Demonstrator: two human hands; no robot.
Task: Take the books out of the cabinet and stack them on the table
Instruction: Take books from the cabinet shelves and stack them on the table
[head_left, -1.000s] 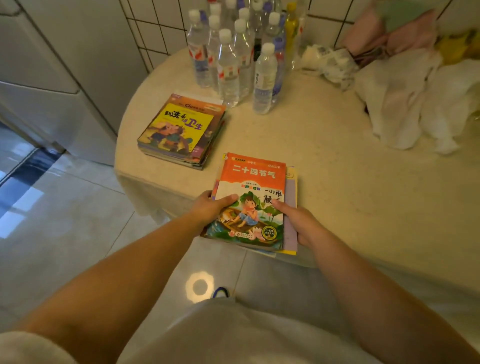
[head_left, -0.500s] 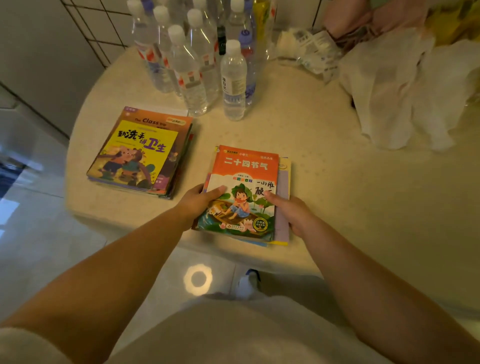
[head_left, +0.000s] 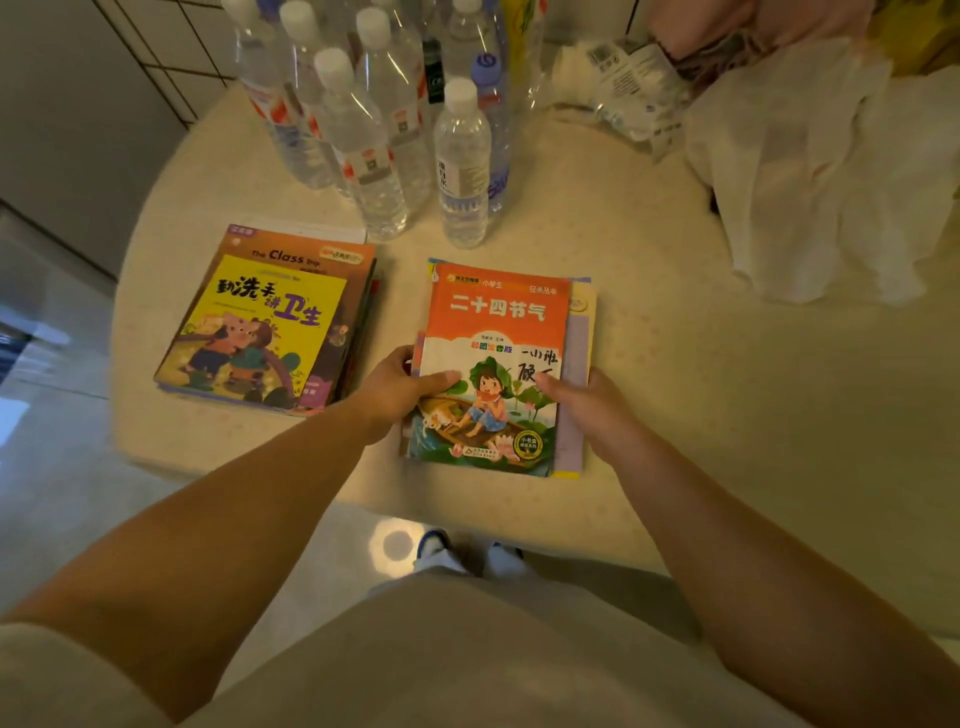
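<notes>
A small stack of thin books topped by an orange-covered picture book (head_left: 498, 332) lies on the round cream table (head_left: 675, 395), near its front edge. My left hand (head_left: 400, 389) grips the stack's left side, thumb on the cover. My right hand (head_left: 587, 405) holds its right side, thumb on the cover too. A second stack, topped by a yellow and brown book (head_left: 270, 322), rests flat on the table to the left, a short gap away. The cabinet is not in view.
Several clear water bottles (head_left: 462, 166) stand in a cluster just behind both stacks. Crumpled white cloth or plastic (head_left: 821, 176) and packaging fill the table's back right. Tiled floor and my shoes (head_left: 467, 556) show below the table edge.
The orange-topped stack, held in both hands throughout, has moved from overhanging the table's front edge to lying further in on the table. My view has shifted forward over the table.
</notes>
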